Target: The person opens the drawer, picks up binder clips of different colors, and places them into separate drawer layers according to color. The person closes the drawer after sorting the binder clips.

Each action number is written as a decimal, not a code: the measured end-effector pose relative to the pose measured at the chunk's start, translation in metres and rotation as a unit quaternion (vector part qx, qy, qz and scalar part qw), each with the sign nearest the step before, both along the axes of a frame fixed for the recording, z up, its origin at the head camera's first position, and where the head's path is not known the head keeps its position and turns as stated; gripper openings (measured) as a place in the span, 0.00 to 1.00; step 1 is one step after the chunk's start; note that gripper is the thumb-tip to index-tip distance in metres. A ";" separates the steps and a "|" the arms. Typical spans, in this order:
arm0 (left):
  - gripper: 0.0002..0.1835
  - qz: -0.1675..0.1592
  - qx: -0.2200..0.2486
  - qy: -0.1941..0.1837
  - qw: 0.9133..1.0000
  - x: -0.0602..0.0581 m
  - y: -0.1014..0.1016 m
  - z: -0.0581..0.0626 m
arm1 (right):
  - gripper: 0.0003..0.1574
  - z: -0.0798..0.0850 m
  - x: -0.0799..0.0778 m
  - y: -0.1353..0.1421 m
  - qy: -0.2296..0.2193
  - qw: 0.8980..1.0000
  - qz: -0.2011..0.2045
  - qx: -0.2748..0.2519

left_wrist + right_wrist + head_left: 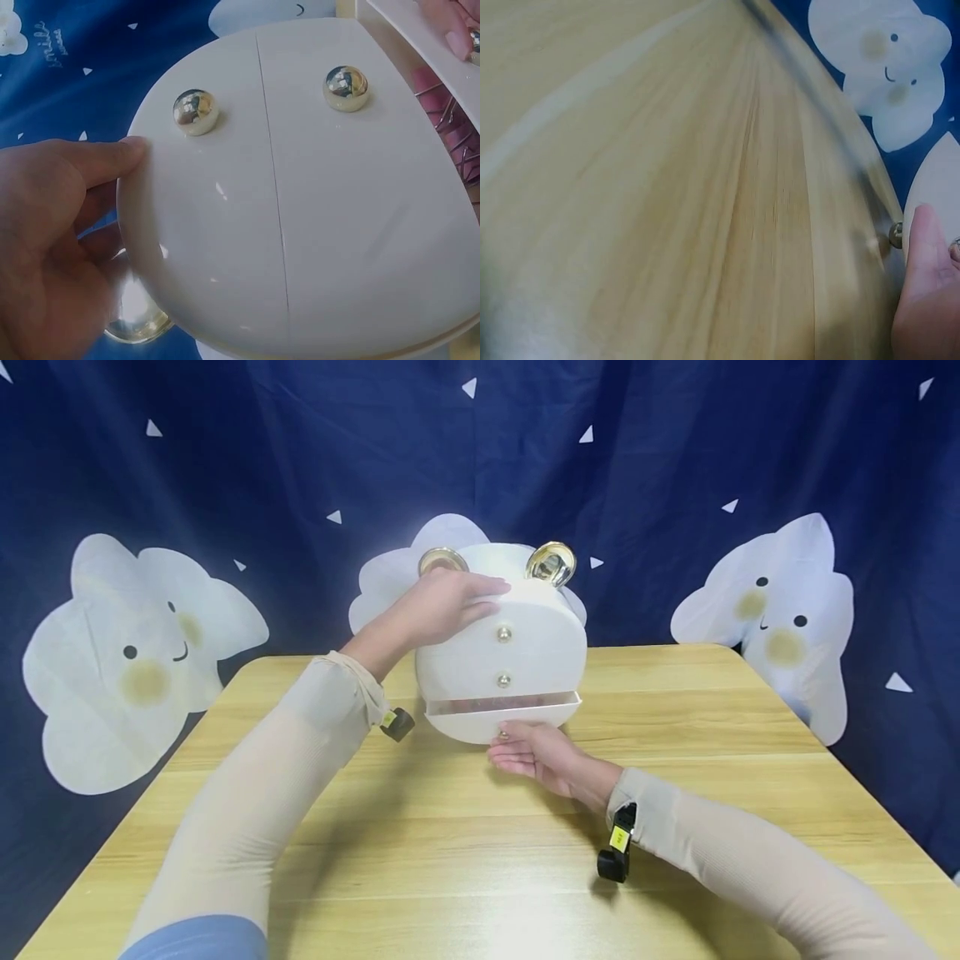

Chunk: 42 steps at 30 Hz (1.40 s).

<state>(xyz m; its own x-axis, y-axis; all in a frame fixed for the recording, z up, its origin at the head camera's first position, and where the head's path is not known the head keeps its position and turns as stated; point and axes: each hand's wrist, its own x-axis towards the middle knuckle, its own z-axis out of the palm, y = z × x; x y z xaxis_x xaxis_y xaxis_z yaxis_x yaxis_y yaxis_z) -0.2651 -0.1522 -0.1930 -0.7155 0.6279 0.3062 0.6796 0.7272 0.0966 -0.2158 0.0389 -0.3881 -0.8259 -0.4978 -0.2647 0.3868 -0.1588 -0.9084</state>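
Observation:
A white rounded drawer box with gold ear-like domes stands on the table. Its bottom drawer is pulled partly out. Over the box's top edge lies my left hand, fingers extended; the left wrist view shows that hand touching the rim. At the bottom drawer, my right hand pinches the gold knob. In the right wrist view, only part of this hand shows, against the drawer front. Through the gap, the left wrist view shows pink things with wire loops, apparently binder clips.
The two upper drawers carry gold knobs and look closed. A wooden table extends in front of the box and to both sides. Behind it hangs a dark blue curtain with white clouds and triangles.

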 end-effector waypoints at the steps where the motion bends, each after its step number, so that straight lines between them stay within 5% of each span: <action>1: 0.19 -0.001 0.000 -0.002 1.000 0.000 0.000 0.000 | 0.23 -0.001 0.000 0.000 0.000 1.000 -0.004 -0.001; 9: 0.18 -0.022 0.024 -0.026 0.999 0.008 -0.001 0.000 | 0.23 -0.004 0.016 0.001 0.001 0.999 -0.030 0.023; 18: 0.18 -0.035 0.019 -0.005 0.999 0.015 -0.001 0.002 | 0.24 -0.004 0.027 0.002 0.011 0.999 -0.030 0.018; 25: 0.17 -0.060 0.022 0.000 0.998 0.013 -0.002 -0.001 | 0.23 -0.007 0.032 0.003 0.014 0.997 -0.066 0.020; 42: 0.18 -0.042 0.025 -0.047 0.998 0.018 0.002 0.007 | 0.23 -0.009 0.016 -0.005 0.020 0.996 -0.086 0.009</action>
<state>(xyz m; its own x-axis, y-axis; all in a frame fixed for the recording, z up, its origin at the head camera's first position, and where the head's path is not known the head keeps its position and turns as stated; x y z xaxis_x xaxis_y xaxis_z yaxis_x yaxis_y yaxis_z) -0.2473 -0.1500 -0.1858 -0.6887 0.6720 0.2723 0.7235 0.6615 0.1972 -0.1996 0.0342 -0.3975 -0.9081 -0.3444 -0.2381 0.3196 -0.2031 -0.9255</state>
